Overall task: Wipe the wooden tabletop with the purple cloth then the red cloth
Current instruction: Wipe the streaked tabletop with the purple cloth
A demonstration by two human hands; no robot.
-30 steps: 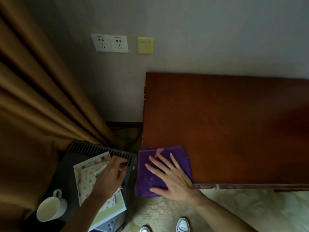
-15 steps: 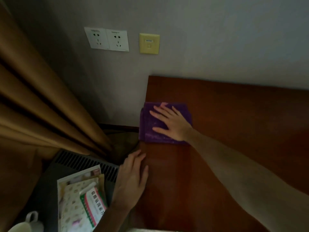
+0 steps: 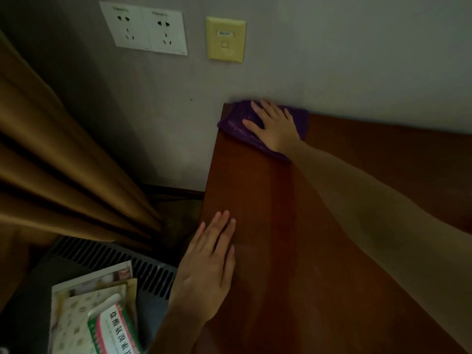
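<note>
Right hand (image 3: pixel 274 127) is flat on the purple cloth (image 3: pixel 238 123), fingers spread, palm pressing it down rather than pinching it, so the grip is wide, a flat press. The cloth sits at the far left corner of the wooden surface (image 3: pixel 293 238), up at 12 o'clock from the person, touching the wall (image 3: pixel 332 60) and hanging a little over the left edge. Left hand (image 3: pixel 208 264) lies palm-down at about 8 o'clock on the surface's left edge, fingers together and straight, holding nothing; it looks like a brace.

Where are we? I'd call this the purple pass, under way. A faintly different strip of sheen runs from the near edge toward the cloth, possibly a wiped lane, though the dim light makes that uncertain. The wide stretch out toward 2 and 3 o'clock looks untouched. No red cloth in sight, so the whole second pass is left to do.
</note>
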